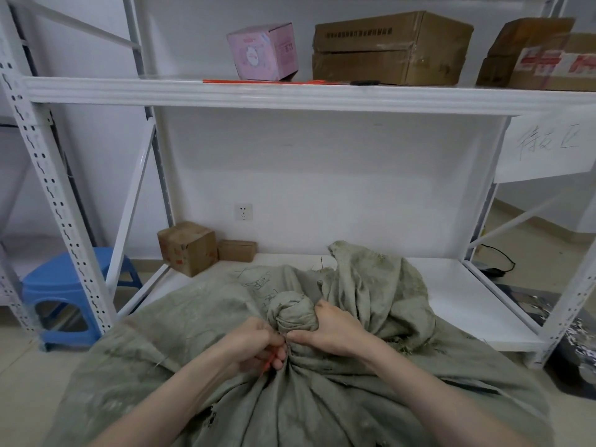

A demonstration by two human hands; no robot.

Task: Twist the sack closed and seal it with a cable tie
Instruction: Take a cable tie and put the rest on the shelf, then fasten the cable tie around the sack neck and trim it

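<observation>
Just inside left hand (254, 345), cable tie (270, 360)

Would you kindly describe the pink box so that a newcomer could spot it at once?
Look at the white metal rack behind the sack and go to its upper shelf. The pink box stands at the left end of the row there. Its neighbours to the right are larger brown cartons; it alone is pink.

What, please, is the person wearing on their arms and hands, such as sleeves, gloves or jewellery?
Nothing shows: the left hand and right hand are ungloved, no sleeve reaches into view, and no watch, ring or bracelet is visible.
</observation>
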